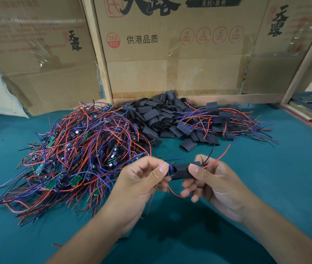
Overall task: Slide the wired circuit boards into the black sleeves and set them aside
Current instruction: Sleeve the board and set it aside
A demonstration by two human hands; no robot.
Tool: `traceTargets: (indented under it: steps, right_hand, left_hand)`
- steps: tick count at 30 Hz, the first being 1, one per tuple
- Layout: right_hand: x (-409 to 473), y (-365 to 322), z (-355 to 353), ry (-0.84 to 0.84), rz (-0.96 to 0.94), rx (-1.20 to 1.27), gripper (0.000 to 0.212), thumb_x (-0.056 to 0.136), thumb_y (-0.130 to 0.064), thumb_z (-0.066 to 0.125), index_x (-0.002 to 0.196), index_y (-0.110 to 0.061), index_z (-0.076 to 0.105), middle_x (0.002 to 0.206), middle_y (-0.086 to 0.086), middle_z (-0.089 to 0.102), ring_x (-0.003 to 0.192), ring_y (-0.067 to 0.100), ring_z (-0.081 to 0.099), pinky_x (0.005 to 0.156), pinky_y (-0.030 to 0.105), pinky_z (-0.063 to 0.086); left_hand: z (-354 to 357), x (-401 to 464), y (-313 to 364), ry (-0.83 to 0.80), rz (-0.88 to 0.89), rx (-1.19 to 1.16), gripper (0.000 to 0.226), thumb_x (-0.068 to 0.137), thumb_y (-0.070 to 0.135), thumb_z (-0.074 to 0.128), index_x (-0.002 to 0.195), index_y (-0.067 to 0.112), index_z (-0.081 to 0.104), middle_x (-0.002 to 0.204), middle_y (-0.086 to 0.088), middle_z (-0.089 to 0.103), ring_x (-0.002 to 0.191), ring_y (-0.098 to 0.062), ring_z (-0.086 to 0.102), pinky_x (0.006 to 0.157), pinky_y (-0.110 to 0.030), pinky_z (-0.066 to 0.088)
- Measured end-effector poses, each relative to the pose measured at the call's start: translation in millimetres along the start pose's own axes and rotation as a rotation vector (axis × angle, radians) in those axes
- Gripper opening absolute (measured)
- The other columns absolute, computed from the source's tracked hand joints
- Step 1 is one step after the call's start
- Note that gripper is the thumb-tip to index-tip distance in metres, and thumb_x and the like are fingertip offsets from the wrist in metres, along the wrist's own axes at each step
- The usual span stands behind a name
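Note:
A black sleeve is held in mid-air over the teal table, pinched at its right end by my right hand. My left hand grips a wired circuit board whose green edge and blue part stick out of the sleeve's left end. Red and black wires come out of the sleeve's right end, and a red wire loops below. A big tangle of bare wired boards lies to the left. Empty black sleeves are heaped behind. Sleeved boards lie at the back right.
Cardboard boxes and a wooden frame stand along the back edge of the teal table. A wooden rail runs at the far right. One loose sleeve lies just beyond my hands.

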State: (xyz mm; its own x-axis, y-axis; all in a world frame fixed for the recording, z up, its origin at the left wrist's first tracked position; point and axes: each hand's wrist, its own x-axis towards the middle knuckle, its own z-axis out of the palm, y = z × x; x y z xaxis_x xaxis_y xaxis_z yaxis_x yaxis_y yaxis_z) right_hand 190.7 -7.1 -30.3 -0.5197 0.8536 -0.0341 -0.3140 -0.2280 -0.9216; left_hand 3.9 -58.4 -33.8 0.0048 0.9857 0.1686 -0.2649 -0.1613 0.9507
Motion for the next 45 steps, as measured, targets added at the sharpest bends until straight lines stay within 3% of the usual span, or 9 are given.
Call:
traceTargets:
  steps: [8,11,14,18,25,32,36,39,45]
  right_hand:
    - [1,7,3,0.031,0.005,0.098,0.04,0.076,-0.02,0.079,0.091,-0.012,0.044,0.079,0.023,0.071,0.067,0.031,0.073,0.047,0.025,0.055]
    - [2,8,4,0.003,-0.011,0.103,0.039,0.069,-0.023,0.081,0.088,-0.011,0.048,0.089,0.025,0.072,0.078,0.035,0.074,0.054,0.026,0.057]
    - [3,8,3,-0.018,-0.034,0.102,0.04,0.074,-0.014,0.083,0.093,-0.009,0.048,0.101,0.027,0.072,0.086,0.035,0.073,0.058,0.026,0.058]
    - [3,9,3,-0.009,-0.074,0.113,0.04,0.073,-0.016,0.076,0.099,-0.006,0.046,0.104,0.026,0.072,0.09,0.035,0.074,0.061,0.025,0.059]
    - [5,12,2,0.03,-0.144,0.029,0.046,0.07,-0.012,0.085,0.097,-0.007,0.048,0.104,0.029,0.07,0.093,0.043,0.072,0.062,0.028,0.059]
    - [5,13,4,0.025,-0.167,-0.019,0.06,0.063,-0.025,0.092,0.107,-0.007,0.055,0.1,0.023,0.072,0.09,0.037,0.073,0.063,0.029,0.058]
    - [3,12,4,-0.01,-0.163,-0.187,0.04,0.075,-0.014,0.077,0.11,-0.001,0.063,0.098,0.019,0.074,0.087,0.032,0.074,0.062,0.028,0.056]
    - [2,11,4,-0.016,-0.16,-0.262,0.036,0.077,-0.014,0.074,0.109,0.001,0.064,0.09,0.02,0.073,0.08,0.028,0.073,0.062,0.028,0.056]
    - [2,13,3,-0.028,-0.234,-0.228,0.03,0.078,-0.01,0.072,0.104,0.003,0.065,0.086,0.014,0.072,0.074,0.022,0.07,0.06,0.027,0.053]
  left_hand:
    - [-5,3,-2,0.013,0.03,0.077,0.019,0.077,0.034,0.076,0.081,0.016,0.072,0.072,-0.004,0.063,0.064,-0.014,0.057,0.064,-0.023,0.05]
    - [-6,4,-2,0.019,0.034,0.099,0.019,0.077,0.034,0.076,0.079,0.016,0.072,0.07,-0.004,0.062,0.063,-0.015,0.055,0.063,-0.023,0.049]
    - [-6,4,-3,0.019,0.036,0.101,0.019,0.077,0.035,0.075,0.079,0.017,0.071,0.07,-0.004,0.062,0.063,-0.016,0.054,0.063,-0.023,0.049]
    - [-7,4,-4,0.027,0.028,0.103,0.019,0.079,0.036,0.074,0.079,0.017,0.071,0.071,-0.006,0.063,0.063,-0.015,0.055,0.064,-0.023,0.049]
    - [-7,5,-4,0.035,0.014,0.094,0.021,0.08,0.037,0.074,0.08,0.016,0.072,0.072,-0.006,0.063,0.064,-0.014,0.056,0.064,-0.023,0.05]
    - [-6,4,-4,0.027,-0.009,0.053,0.013,0.084,0.03,0.073,0.079,0.017,0.073,0.071,-0.004,0.064,0.062,-0.013,0.056,0.061,-0.022,0.05]
    - [-5,4,-6,0.015,-0.006,0.083,0.023,0.079,0.037,0.074,0.082,0.014,0.073,0.071,-0.005,0.064,0.063,-0.015,0.056,0.062,-0.023,0.05]
    - [-6,4,-6,0.017,-0.002,0.077,0.024,0.078,0.037,0.074,0.082,0.014,0.073,0.071,-0.005,0.064,0.063,-0.014,0.057,0.063,-0.021,0.05]
    - [-5,4,-6,0.004,0.017,0.085,0.023,0.08,0.035,0.073,0.083,0.012,0.073,0.071,-0.005,0.064,0.063,-0.014,0.057,0.061,-0.023,0.05]
